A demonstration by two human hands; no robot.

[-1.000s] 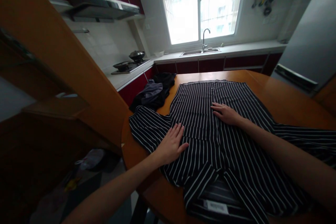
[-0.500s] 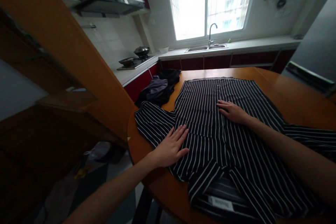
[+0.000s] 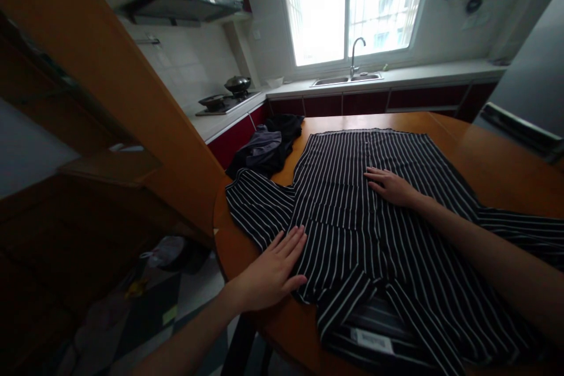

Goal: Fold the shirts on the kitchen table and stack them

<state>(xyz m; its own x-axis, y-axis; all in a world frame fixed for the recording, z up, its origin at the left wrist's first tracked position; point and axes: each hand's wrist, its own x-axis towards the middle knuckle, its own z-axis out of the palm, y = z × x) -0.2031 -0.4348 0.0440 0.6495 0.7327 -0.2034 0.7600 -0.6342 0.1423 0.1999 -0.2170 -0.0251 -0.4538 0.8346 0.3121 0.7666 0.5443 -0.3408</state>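
Note:
A black shirt with white stripes (image 3: 335, 188) lies spread out, its collar toward me and its hem at the far side. A white label (image 3: 372, 341) shows inside the collar. My left hand (image 3: 273, 270) is open, fingers stretched, over the shirt's left shoulder near the sleeve; its palm reaches past the cloth's edge. My right hand (image 3: 390, 186) lies flat on the middle of the shirt by the button strip, fingers out and holding nothing. One sleeve points left; the other runs off to the right under my right forearm.
The shirt rests on a round wooden table (image 3: 497, 170). Dark crumpled clothes (image 3: 268, 144) lie at its far left edge. Behind stand a stove with pans (image 3: 214, 103), a sink (image 3: 330, 81) under the window, and a fridge (image 3: 529, 70) at right.
My left hand has slid toward me and to the left, toward the shirt's shoulder edge. My right hand and the shirt look nearly the same.

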